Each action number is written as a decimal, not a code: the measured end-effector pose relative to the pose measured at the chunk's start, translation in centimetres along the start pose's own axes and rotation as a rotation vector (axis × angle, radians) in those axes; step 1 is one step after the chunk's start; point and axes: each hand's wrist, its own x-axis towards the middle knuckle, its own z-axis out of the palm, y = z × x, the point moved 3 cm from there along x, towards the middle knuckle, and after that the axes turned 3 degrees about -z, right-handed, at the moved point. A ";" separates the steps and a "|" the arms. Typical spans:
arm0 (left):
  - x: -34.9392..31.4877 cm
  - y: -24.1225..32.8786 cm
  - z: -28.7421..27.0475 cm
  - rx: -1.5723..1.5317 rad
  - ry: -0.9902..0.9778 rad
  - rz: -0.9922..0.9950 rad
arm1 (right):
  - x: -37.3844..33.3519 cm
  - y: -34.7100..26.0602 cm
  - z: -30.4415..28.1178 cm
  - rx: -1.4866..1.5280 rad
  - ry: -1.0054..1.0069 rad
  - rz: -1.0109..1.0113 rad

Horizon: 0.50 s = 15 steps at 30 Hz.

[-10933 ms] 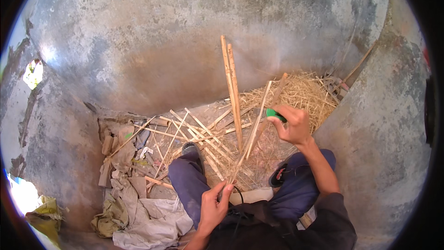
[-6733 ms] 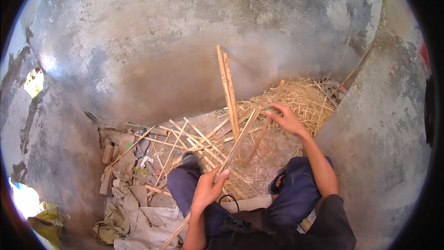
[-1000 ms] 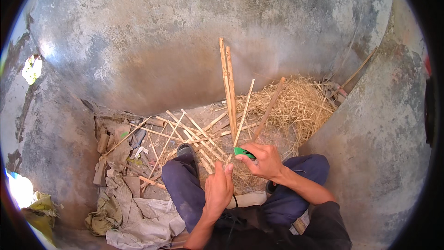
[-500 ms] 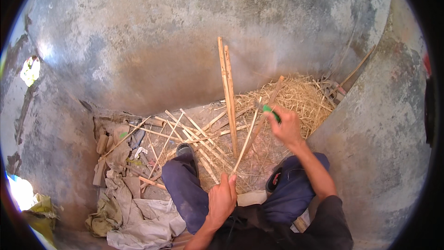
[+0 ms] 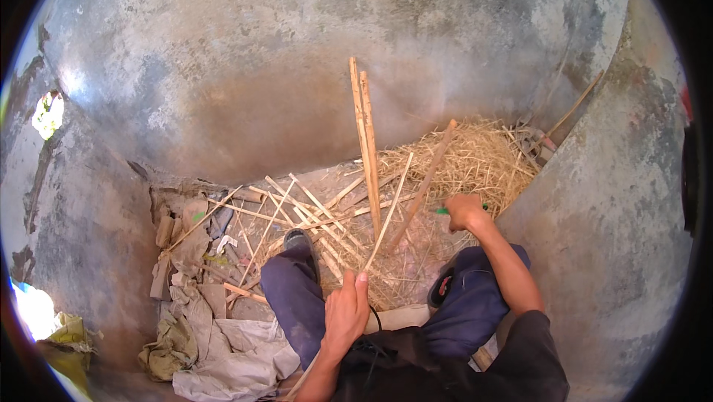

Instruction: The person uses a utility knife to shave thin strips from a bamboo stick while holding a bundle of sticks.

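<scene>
My left hand (image 5: 346,309) is closed round the lower end of a thin pale bamboo strip (image 5: 390,215), which slants up and away to the right. The strip's tail appears below my wrist. Off to the right, my right hand (image 5: 466,212) grips a green-handled knife (image 5: 443,210). Only bits of its green handle show past my fingers, and the blade cannot be made out. The knife is apart from the strip. Between my hands and the wall, two taller split bamboo pieces (image 5: 369,149) lean upright, and a browner stick (image 5: 425,183) slants beside them.
A heap of straw-like shavings (image 5: 490,160) lies against the far wall (image 5: 297,67) at right. Several cut strips (image 5: 319,220) cross on the floor left of centre. Crumpled sacking (image 5: 234,354) lies at lower left. My legs (image 5: 293,294) frame the work area.
My right hand with the knife has moved from the strip's upper end down and to the right. The strip has shifted slightly toward me and left with my left hand.
</scene>
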 end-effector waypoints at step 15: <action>1.1 2.2 -1.6 -0.123 0.176 0.140 | -11.7 -11.6 -8.1 0.659 0.972 -0.559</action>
